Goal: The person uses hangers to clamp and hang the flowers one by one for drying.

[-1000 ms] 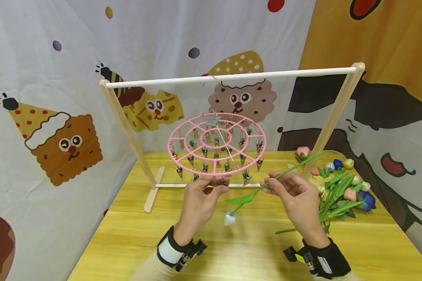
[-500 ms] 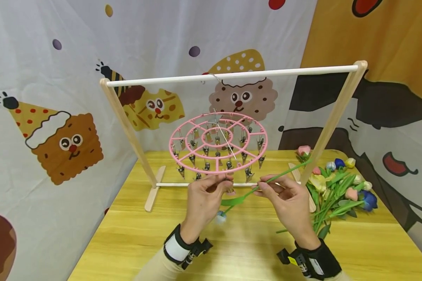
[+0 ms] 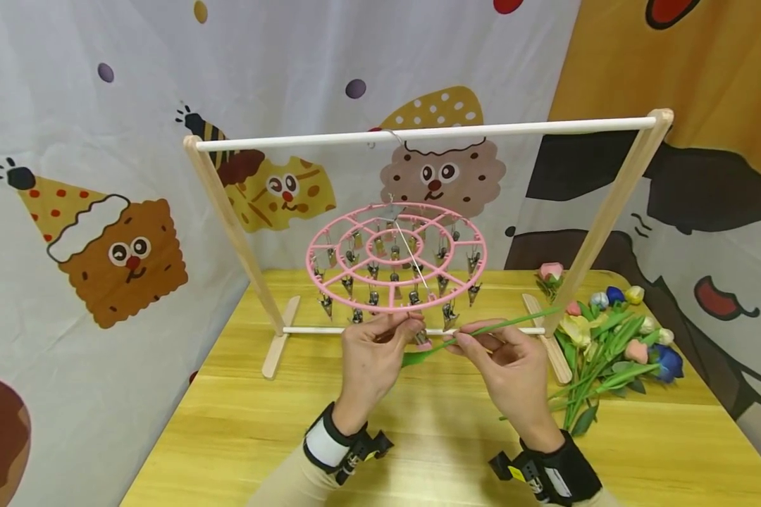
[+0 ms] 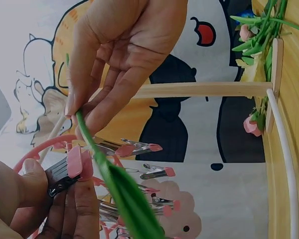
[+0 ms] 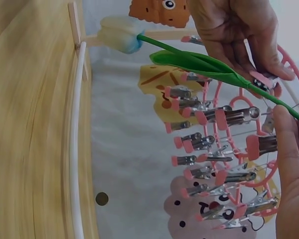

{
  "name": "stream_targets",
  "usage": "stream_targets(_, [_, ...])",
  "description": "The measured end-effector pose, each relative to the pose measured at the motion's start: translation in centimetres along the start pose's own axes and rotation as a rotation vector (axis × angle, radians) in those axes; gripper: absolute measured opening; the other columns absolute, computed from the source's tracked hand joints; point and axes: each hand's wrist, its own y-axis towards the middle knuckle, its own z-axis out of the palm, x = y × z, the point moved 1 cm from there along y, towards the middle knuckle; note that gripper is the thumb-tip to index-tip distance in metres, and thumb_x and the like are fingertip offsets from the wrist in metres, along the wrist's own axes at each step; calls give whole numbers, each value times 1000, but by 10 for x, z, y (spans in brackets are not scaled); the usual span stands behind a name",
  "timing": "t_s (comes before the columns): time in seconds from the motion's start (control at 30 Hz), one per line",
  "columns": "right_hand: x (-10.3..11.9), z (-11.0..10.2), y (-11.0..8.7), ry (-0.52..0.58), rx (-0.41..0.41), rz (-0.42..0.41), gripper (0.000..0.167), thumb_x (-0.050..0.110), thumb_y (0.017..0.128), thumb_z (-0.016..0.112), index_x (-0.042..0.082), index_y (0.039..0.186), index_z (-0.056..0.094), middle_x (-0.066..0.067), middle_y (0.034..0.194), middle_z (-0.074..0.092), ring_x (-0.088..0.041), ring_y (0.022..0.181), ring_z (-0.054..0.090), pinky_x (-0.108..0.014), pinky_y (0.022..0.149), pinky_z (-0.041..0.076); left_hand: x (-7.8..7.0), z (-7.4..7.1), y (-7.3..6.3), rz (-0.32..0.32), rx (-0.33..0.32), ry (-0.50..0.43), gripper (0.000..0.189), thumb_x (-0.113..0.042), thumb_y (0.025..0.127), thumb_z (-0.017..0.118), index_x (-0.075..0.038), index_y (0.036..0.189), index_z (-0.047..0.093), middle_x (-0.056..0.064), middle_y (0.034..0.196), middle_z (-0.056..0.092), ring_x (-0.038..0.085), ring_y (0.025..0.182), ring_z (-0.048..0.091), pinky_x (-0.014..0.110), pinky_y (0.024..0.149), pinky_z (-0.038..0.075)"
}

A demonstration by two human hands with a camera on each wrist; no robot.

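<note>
From a pink round clip hanger [image 3: 393, 309] dangle several metal clips with pink tips. At its near edge my left hand [image 3: 372, 362] pinches one of these clips [image 4: 79, 164] between thumb and fingers. My right hand [image 3: 512, 370] pinches the green stem of a tulip [image 5: 120, 35], white with a bluish base. The tulip's stem crosses close by the held clip; whether they touch I cannot tell. In the right wrist view the bloom points away past the left hand, with a long green leaf [image 5: 194, 65] along the stem. The bloom is hidden behind the left hand in the head view.
A wooden stand with a white top bar [image 3: 304, 141] carries the hanger, and its lower white rod [image 3: 317, 330] runs behind the hands. Several loose flowers [image 3: 609, 352] lie in a heap on the table [image 3: 228, 436] at the right. A printed cloth [image 3: 133, 105] hangs behind.
The right hand has moved left with the tulip, bringing its stem to the clip in the left hand. The clip's pink tip has come into view beside the left fingers.
</note>
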Motion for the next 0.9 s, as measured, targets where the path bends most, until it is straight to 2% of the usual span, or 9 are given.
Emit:
stream_targets(0.2, [-3, 7, 2, 31, -4, -76, 25, -33, 98, 66, -23, 120, 73, -17, 114, 87, -21, 102, 90, -39, 87, 75, 0, 1, 1, -36, -15, -24, 18, 2, 104, 84, 12, 118, 86, 31, 110, 87, 8, 100, 89, 35, 90, 74])
stream_targets(0.4, [-6, 12, 2, 55, -25, -88, 25, -35, 97, 65, -24, 118, 72, -18, 115, 86, -23, 103, 90, -41, 88, 75, 0, 1, 2, -51, -45, 17, 12, -3, 105, 85, 4, 114, 90, 25, 108, 89, 11, 95, 89, 33, 85, 75])
stream_targets(0.7, [-6, 17, 2, 98, -35, -105, 24, -36, 97, 63, -27, 119, 70, -26, 116, 84, -26, 106, 90, -42, 90, 74, 1, 0, 0, -62, -32, -8, 13, -3, 106, 84, 5, 115, 89, 28, 106, 88, 10, 92, 88, 35, 82, 75])
stream_targets(0.9, [-6, 17, 0, 81, -38, -90, 25, -35, 98, 63, -26, 120, 71, -22, 118, 85, -25, 107, 90, -42, 92, 74, 2, 1, -1, -91, -3, 8, 15, -6, 109, 82, 2, 119, 89, 25, 110, 89, 13, 94, 89, 34, 84, 76])
